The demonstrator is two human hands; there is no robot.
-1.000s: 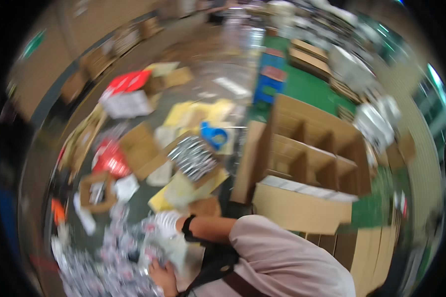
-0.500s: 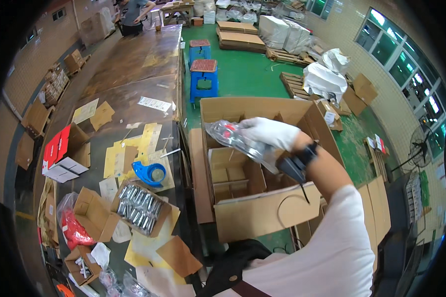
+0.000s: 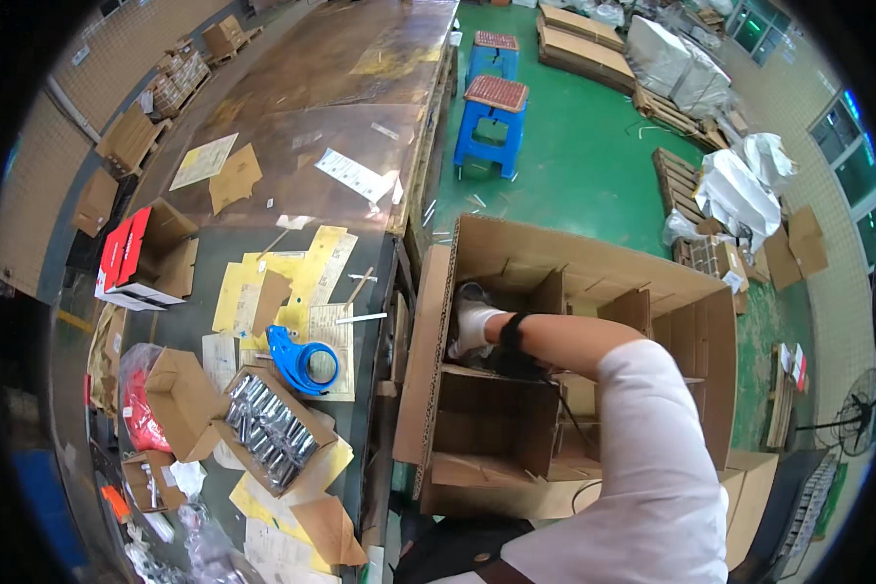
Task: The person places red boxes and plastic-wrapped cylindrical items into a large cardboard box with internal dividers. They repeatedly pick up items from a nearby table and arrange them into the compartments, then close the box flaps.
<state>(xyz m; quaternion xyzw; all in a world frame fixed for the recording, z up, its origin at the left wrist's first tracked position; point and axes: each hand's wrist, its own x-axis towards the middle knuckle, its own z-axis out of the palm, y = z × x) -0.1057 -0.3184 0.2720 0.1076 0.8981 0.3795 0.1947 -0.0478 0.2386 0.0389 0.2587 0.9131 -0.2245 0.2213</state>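
My right hand [image 3: 472, 326], in a white glove, is down inside the far-left compartment of a large cardboard box [image 3: 594, 263]. Its fingers are mostly hidden by the compartment and by the hand itself. A small patch of a grey, shiny thing [image 3: 472, 292] shows just beyond the glove; whether the hand grips it I cannot tell. A dark band circles the wrist, and a black device [image 3: 518, 364] with a thin cable hangs below it. Cardboard dividers split the box into several compartments. My left hand is out of view.
Left of the box, a long workbench [image 3: 292, 161] bears a blue tape dispenser [image 3: 302, 360], a carton of bagged metal tubes [image 3: 273, 428], a red-and-white box [image 3: 146, 258] and yellow papers. Blue stools [image 3: 492, 127] stand on the green floor. A fan [image 3: 852, 419] is at the right.
My right hand has gone from above the box down into its far-left compartment, carrying the clear-bagged part with a red spot. That part is now mostly hidden. The view has shifted.
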